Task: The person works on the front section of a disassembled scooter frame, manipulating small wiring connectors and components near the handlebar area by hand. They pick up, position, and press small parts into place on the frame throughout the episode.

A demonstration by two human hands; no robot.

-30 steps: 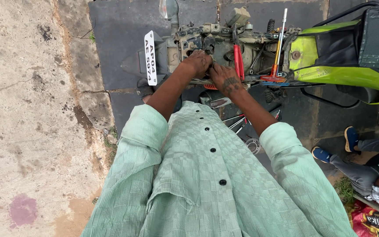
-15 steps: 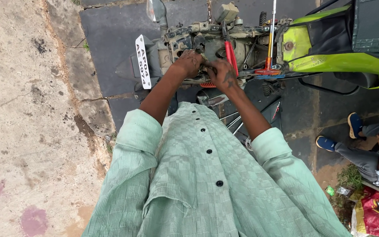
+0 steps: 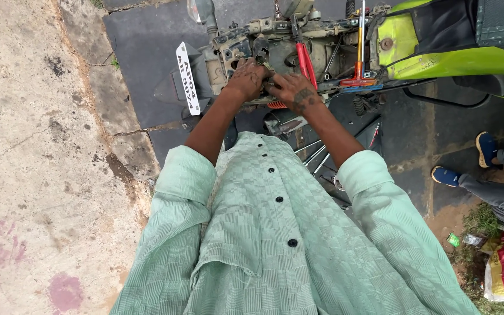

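1. Dark pavement [image 3: 141, 70] beside a concrete slab [image 3: 36, 175] carries a stripped scooter rear frame [image 3: 275, 41] with lime-green bodywork [image 3: 438, 52].
2. Left hand [image 3: 245, 79]: fingers curled narrow on a small metal part [image 3: 262, 55] at the frame's middle.
3. Right hand [image 3: 290, 90]: fingers curled at the same part, touching the left hand.
4. Red-handled pliers [image 3: 303, 55] and a red-handled screwdriver [image 3: 359, 52] rest on the frame, just beside the right hand.
5. White number plate [image 3: 187, 77] projects at the frame's left.

Roadside repair spot, stripped scooter [image 3: 345, 46], pavement [image 3: 36, 163]
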